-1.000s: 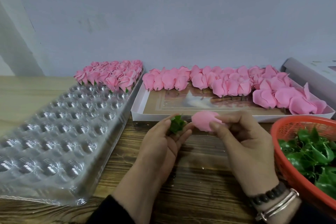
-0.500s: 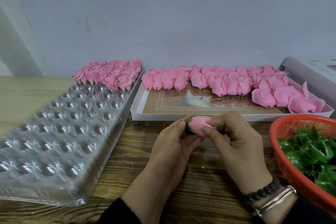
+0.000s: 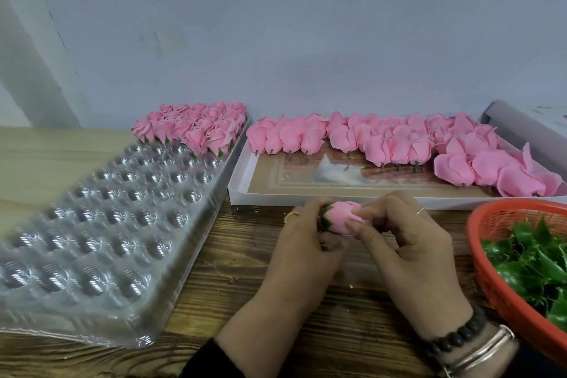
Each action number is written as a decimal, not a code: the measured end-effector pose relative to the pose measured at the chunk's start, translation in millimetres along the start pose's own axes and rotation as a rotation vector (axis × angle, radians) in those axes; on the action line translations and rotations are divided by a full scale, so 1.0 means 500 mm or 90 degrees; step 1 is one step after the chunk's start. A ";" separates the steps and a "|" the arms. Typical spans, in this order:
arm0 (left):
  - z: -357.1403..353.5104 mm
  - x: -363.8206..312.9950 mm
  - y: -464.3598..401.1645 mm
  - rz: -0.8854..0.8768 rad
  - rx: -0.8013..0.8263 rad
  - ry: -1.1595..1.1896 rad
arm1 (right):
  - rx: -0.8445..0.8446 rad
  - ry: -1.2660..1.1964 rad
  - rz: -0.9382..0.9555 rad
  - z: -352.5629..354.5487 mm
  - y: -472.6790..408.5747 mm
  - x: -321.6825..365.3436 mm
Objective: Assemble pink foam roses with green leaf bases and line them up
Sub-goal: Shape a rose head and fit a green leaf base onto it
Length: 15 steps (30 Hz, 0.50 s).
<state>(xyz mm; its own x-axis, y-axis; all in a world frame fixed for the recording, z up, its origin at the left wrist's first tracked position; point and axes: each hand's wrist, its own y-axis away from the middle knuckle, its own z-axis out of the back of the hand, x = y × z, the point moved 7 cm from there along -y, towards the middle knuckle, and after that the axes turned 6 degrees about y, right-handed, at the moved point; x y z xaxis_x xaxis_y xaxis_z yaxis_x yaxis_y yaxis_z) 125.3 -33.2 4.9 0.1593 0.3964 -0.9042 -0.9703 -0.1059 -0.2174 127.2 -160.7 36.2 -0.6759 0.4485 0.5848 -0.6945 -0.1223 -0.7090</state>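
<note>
A pink foam rose (image 3: 345, 218) lies sideways between both hands above the wooden table, with a green leaf base (image 3: 325, 218) fitted on its left end. My left hand (image 3: 302, 242) grips the leaf base end. My right hand (image 3: 408, 242) pinches the rose's petals from the right. Finished roses (image 3: 196, 127) with green bases stand in rows at the far end of a clear plastic dimple tray (image 3: 92, 224). Bare pink rose heads (image 3: 392, 141) lie along the back of a white box lid (image 3: 242, 193).
A red plastic basket (image 3: 487, 258) with several green leaf bases (image 3: 534, 264) sits at the right edge, close to my right wrist. A white box (image 3: 521, 126) lies at the far right. A grey wall stands behind everything.
The leaf base and the rose, held apart one second ago, have come together. The leaf base now sits on the rose's left end, and both hands have closed in around it.
</note>
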 end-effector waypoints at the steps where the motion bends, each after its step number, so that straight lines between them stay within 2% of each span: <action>1: 0.009 0.001 -0.001 -0.007 -0.026 -0.067 | 0.006 0.000 0.006 -0.002 0.001 0.004; 4: 0.014 -0.006 0.001 -0.024 -0.039 -0.084 | 0.045 -0.012 0.025 -0.012 0.005 0.017; 10: -0.012 -0.009 0.007 -0.013 0.045 -0.036 | 0.171 -0.041 0.070 -0.038 0.011 0.036; 15: -0.008 -0.021 0.010 -0.035 0.043 -0.024 | 0.187 -0.035 0.094 -0.037 0.008 0.047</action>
<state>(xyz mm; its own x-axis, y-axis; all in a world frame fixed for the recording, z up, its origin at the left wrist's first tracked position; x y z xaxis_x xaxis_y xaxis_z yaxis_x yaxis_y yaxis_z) 119.7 -41.5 11.9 0.2063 0.4337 -0.8771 -0.9708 -0.0218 -0.2391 112.8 -134.3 39.8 -0.7816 0.3598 0.5095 -0.6237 -0.4369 -0.6482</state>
